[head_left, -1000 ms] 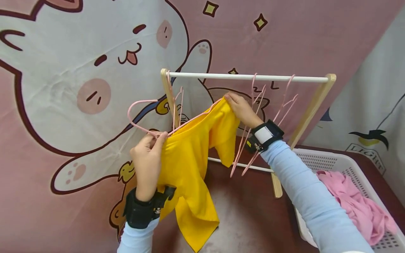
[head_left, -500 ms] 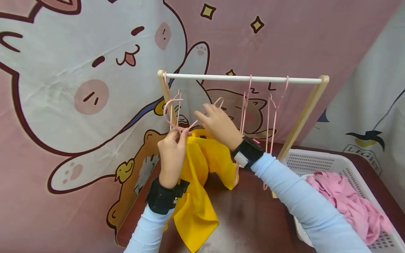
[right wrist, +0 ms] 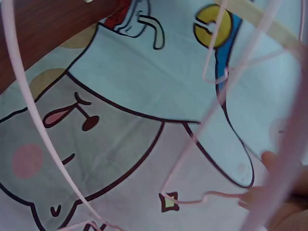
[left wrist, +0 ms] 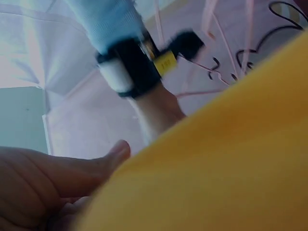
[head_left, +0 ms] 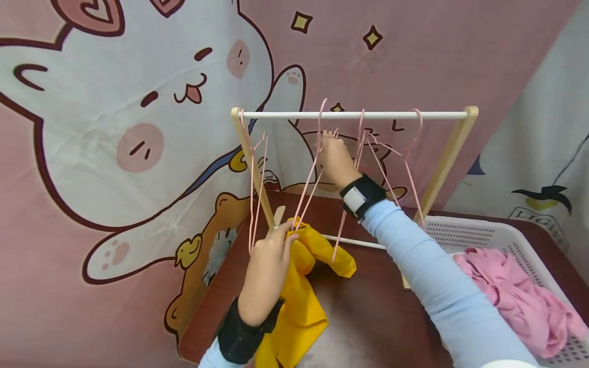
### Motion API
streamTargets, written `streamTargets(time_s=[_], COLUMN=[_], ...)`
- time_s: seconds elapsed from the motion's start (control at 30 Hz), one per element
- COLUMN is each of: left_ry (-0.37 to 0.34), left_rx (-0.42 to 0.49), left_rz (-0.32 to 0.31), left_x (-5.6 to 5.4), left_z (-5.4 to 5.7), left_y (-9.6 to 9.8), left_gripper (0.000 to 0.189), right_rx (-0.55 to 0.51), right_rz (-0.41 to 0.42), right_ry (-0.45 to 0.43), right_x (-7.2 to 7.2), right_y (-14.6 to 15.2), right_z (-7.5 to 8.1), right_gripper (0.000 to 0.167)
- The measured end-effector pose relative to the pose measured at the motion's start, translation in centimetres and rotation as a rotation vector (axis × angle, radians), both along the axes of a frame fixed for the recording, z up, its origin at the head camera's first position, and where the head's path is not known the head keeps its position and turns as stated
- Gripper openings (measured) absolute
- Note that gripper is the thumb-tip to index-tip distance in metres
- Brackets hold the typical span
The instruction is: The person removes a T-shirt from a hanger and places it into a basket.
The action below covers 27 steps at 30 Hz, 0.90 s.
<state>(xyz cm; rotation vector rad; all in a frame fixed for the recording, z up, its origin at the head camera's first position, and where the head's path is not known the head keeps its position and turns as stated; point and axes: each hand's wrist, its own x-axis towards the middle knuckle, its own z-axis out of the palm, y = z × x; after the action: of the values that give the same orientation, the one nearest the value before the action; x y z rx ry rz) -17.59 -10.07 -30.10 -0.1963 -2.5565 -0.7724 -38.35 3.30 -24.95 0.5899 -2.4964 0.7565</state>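
Note:
In the head view, my right hand (head_left: pixel 338 163) pinches a pink wire hanger (head_left: pixel 307 186) near its neck, just below the white rail (head_left: pixel 285 115), and the hanger's hook lies over the rail. Lower down, my left hand (head_left: pixel 267 271) grips the top of a yellow shirt (head_left: pixel 303 312). The shirt hangs in folds over the table, and the hanger's lower end reaches those fingertips. In the left wrist view the yellow cloth (left wrist: pixel 216 163) fills the lower right, beside my thumb. My right fingers show only at the right edge of the right wrist view, at a thin hanger wire (right wrist: pixel 221 194).
More pink hangers hang from the rail, one at the left post (head_left: pixel 253 184) and others to the right, such as a turned one (head_left: pixel 412 186). A white basket (head_left: pixel 460 230) with pink cloth (head_left: pixel 515 301) stands at the right on the dark red table (head_left: pixel 368 306).
The hanger has come out of the shirt and risen to the rail, now in my right hand. My left hand has moved down and right with the shirt. The hangers at right have swung.

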Motion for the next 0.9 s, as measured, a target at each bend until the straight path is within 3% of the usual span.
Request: streamTargets(time_s=[0.13,0.2,0.27,0.37,0.47,0.5,0.57,0.6,0.63,0.73,0.83,0.9], left_ry=[-0.006,-0.04,-0.084,-0.142,-0.141,-0.123,-0.12,-0.12,-0.114,-0.132,-0.105,-0.099], left_rx=[-0.029,-0.015,-0.002,0.025,0.045,0.052,0.09,0.104,0.115,0.159,0.185,0.207], left_rz=[-0.008,-0.011,-0.003,0.015,0.025,0.028,0.036,0.041,0.049,0.08,0.094,0.071], left_x=[1.8,2.8,3.9,5.3,5.4,5.0,4.0,3.3,2.7,0.5,-1.7,-3.0], left_z=[0.1,0.3,0.5,0.1,-0.6,-0.9,-1.6,-2.1,-2.6,-4.4,-6.7,-8.1], left_y=[-0.1,-0.4,-0.9,-1.8,-2.7,-2.9,-3.1,-3.2,-3.2,-3.3,-3.2,-3.1], left_gripper=[0.032,0.033,0.032,0.033,0.031,0.031,0.03,0.029,0.029,0.029,0.027,0.03], right_rx=[-0.025,-0.016,0.015,0.09,0.185,0.189,0.222,0.23,0.219,0.204,0.137,0.107], right_rz=[-0.06,-0.064,-0.064,-0.032,-0.009,-0.001,-0.013,-0.01,-0.016,-0.033,-0.017,0.011], right_ry=[-0.109,-0.12,-0.155,-0.153,-0.137,-0.127,-0.145,-0.158,-0.188,-0.227,-0.163,-0.082], right_x=[-1.4,-3.5,-6.3,-11.8,-16.3,-17.1,-17.2,-16.7,-14.0,-4.6,5.2,8.9], right_y=[0.6,1.1,1.6,2.7,3.8,4.1,4.5,4.5,4.2,2.9,1.5,1.4], right_z=[0.7,-0.3,-2.0,-6.4,-10.2,-11.1,-11.5,-11.2,-9.4,-3.7,0.6,0.5], right_gripper=[0.034,0.033,0.031,0.017,0.015,0.014,0.009,0.006,0.008,0.022,0.022,0.018])
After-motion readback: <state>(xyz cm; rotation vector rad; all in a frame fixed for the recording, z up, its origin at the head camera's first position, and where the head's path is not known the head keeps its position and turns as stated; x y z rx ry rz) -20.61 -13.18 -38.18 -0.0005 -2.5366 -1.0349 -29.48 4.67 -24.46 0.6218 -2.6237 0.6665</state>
